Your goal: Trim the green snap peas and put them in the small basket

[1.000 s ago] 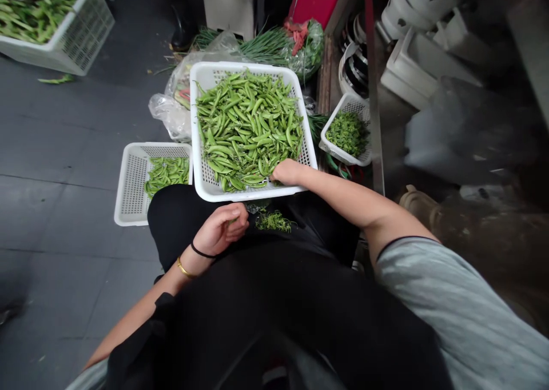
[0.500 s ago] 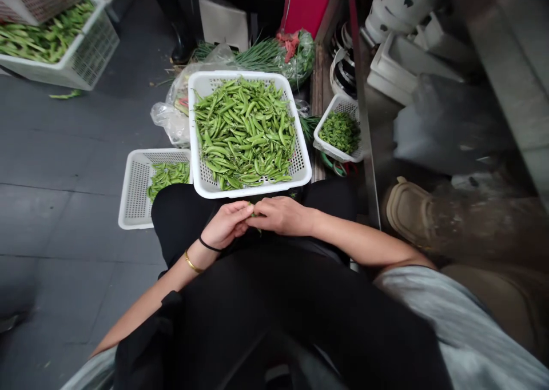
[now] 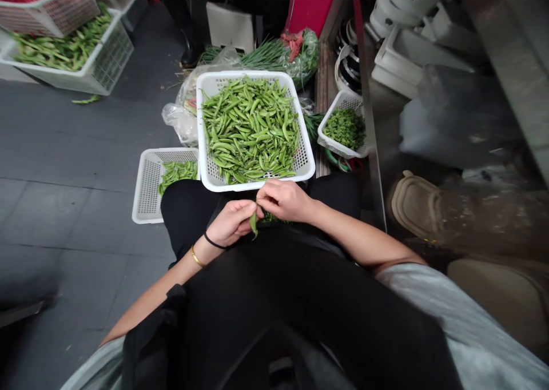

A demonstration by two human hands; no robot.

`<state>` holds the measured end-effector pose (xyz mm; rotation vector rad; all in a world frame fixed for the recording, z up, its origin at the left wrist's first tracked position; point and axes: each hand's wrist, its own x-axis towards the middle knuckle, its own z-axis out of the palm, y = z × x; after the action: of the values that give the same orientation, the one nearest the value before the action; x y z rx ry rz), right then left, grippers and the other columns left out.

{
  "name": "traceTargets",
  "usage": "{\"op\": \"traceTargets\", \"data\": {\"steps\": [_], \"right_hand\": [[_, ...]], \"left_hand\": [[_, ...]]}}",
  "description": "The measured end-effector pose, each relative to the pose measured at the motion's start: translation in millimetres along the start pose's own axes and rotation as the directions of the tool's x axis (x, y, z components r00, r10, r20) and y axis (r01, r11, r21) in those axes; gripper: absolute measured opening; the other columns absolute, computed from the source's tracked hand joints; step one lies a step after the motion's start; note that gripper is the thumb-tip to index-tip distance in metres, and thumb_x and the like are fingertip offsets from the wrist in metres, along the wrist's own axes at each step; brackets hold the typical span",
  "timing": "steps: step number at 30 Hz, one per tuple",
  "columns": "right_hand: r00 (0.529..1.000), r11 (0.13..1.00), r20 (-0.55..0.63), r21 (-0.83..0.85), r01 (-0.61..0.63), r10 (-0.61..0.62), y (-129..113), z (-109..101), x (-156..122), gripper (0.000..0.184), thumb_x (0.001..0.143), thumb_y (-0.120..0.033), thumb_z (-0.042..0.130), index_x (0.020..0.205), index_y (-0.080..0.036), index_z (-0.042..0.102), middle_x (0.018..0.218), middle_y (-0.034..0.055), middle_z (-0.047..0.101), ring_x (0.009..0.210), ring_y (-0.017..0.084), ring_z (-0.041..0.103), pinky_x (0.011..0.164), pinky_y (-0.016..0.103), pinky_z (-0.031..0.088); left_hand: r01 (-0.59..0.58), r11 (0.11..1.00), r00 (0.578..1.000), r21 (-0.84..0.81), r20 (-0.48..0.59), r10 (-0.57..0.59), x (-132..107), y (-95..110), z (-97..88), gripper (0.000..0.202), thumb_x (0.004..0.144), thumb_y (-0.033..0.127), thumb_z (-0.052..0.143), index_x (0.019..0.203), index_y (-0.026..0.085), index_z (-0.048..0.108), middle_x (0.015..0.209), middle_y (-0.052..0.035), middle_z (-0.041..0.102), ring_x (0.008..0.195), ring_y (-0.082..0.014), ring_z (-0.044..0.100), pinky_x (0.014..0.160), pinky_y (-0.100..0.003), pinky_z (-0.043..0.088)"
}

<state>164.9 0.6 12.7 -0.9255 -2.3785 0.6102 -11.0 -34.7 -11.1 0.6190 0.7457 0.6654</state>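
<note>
My left hand (image 3: 234,221) is closed around a green pea pod (image 3: 254,224) that hangs down from its fingers over my black apron. My right hand (image 3: 285,200) pinches the top end of the same pod, fingers pressed together. Both hands meet just below the front rim of a large white basket (image 3: 305,167) heaped with green pea pods (image 3: 251,130). A few green trimmings (image 3: 274,217) lie on the apron under my right hand.
A smaller white basket (image 3: 148,187) with a few pods sits on the floor at left. Another small basket (image 3: 330,145) of green trimmings stands at right. Plastic bags of greens (image 3: 295,52) lie behind. Baskets of pods (image 3: 100,72) and red produce are far left. A tan shoe (image 3: 414,204) is at right.
My right hand left the big basket with a pod and came back to meet my left hand over my lap. Now the pod hangs from my left fingers.
</note>
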Motion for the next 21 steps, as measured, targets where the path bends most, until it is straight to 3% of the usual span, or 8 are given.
{"op": "traceTargets", "data": {"steps": [2,4,7,10,14,16,18,21], "right_hand": [[0.998,0.978,-0.067,-0.208,0.0,-0.015,-2.0,2.8,-2.4,0.027,0.09,-0.024,0.044,0.071,-0.014,0.061,0.069,0.0048,0.058,0.06,0.012,0.048,0.058,0.024,0.037],[0.99,0.958,-0.131,-0.287,0.004,-0.043,-1.1,-3.6,-6.9,0.027,0.09,-0.022,0.043,0.07,-0.015,0.06,0.067,0.0048,0.057,0.059,0.012,0.048,0.057,0.025,0.037],[0.976,0.98,-0.218,-0.195,-0.027,-0.016,5.0,-28.9,-15.7,0.02,0.087,-0.018,0.047,0.071,-0.015,0.058,0.064,0.0021,0.055,0.06,0.011,0.049,0.058,0.023,0.039],[0.983,0.994,-0.154,-0.02,-0.104,0.1,10.1,-51.3,-20.5,0.014,0.086,-0.024,0.053,0.074,-0.016,0.056,0.067,0.0004,0.054,0.059,0.01,0.05,0.057,0.021,0.041],[0.988,0.993,0.116,0.059,-0.106,0.099,8.7,-41.5,-15.7,0.028,0.085,-0.039,0.059,0.101,-0.016,0.057,0.092,0.0056,0.061,0.066,0.01,0.055,0.06,0.022,0.044],[0.976,0.999,0.216,0.01,-0.031,0.028,7.8,-26.2,-11.8,0.023,0.09,-0.036,0.052,0.097,-0.015,0.059,0.089,0.0063,0.062,0.068,0.012,0.056,0.064,0.024,0.043],[0.971,1.0,0.24,0.01,0.012,-0.015,8.2,-13.0,-9.7,0.026,0.094,-0.032,0.045,0.084,-0.015,0.061,0.077,0.0045,0.062,0.067,0.012,0.055,0.065,0.024,0.041],[0.988,0.995,0.155,0.1,-0.029,0.013,8.3,-0.8,-10.7,0.033,0.096,-0.031,0.04,0.076,-0.015,0.06,0.069,0.0024,0.061,0.065,0.011,0.054,0.065,0.022,0.04]], "left_hand": [[-0.005,0.996,0.999,-0.091,-0.049,0.001,3.6,-1.3,-0.9,0.032,0.074,0.041,0.071,0.071,0.01,0.065,0.044,0.0065,0.039,0.033,0.0005,0.02,0.031,-0.012,0.013],[-0.051,0.989,0.989,-0.142,-0.142,0.03,5.7,-1.3,-3.3,0.031,0.072,0.04,0.072,0.072,0.01,0.064,0.048,0.0051,0.044,0.032,0.001,0.02,0.03,-0.012,0.012],[-0.184,0.98,0.941,-0.075,-0.302,0.154,4.1,1.3,-7.5,0.029,0.069,0.037,0.075,0.074,0.01,0.066,0.057,0.0001,0.057,0.033,0.001,0.026,0.03,-0.013,0.015],[-0.28,0.949,0.867,0.144,-0.386,0.314,-1.2,5.0,-7.5,0.025,0.069,0.033,0.075,0.079,0.011,0.068,0.063,-0.003,0.063,0.036,-0.0011,0.034,0.032,-0.014,0.02],[-0.288,0.817,0.83,0.5,-0.295,0.473,-8.7,9.9,-3.3,0.021,0.072,0.033,0.073,0.08,0.013,0.071,0.061,-0.002,0.063,0.041,-0.0048,0.042,0.039,-0.018,0.03],[-0.29,0.724,0.814,0.626,-0.237,0.531,-12.2,11.6,-3.1,0.021,0.072,0.033,0.073,0.08,0.014,0.071,0.065,-0.0029,0.065,0.047,-0.0071,0.047,0.044,-0.019,0.036],[-0.279,0.662,0.819,0.696,-0.187,0.543,-14.8,12.0,-3.7,0.02,0.072,0.033,0.072,0.079,0.014,0.071,0.069,-0.0042,0.066,0.054,-0.0095,0.052,0.049,-0.021,0.039],[-0.242,0.644,0.892,0.725,-0.095,0.442,-14.6,9.8,-1.3,0.019,0.072,0.032,0.071,0.071,0.014,0.067,0.061,-0.0016,0.061,0.051,-0.0086,0.047,0.048,-0.02,0.036]]}}
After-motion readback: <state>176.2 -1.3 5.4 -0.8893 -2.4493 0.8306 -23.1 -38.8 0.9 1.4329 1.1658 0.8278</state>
